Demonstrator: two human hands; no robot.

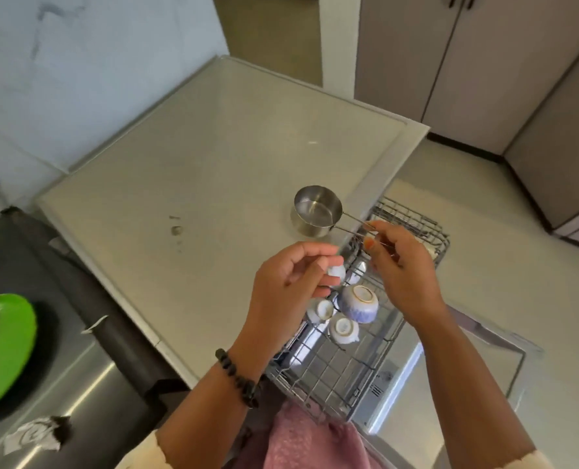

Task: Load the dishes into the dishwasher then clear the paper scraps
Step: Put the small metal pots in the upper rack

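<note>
Two crumpled paper scraps lie at the left of the frame: one on the steel surface in the lower left, another a thin strip near the dark edge of that surface. Beside them, at the far left edge, sits a green plate on a dark round base. The pale tabletop fills the middle of the frame and is bare except for a few small marks. Near its right edge a steel measuring cup stands upright, its long wire handle reaching out over the dishwasher rack at centre right. The left hand, a dark bead bracelet on its wrist, is curled with thumb and fingertips pinched on a small white teacup above the rack's near-left corner. Three more white-and-blue cups rest upside down in the rack just below: a small one, a larger one and another small one. The right hand hovers over the rack, fingers closed on the end of the cup's handle. The open dishwasher door shows at lower right.
</note>
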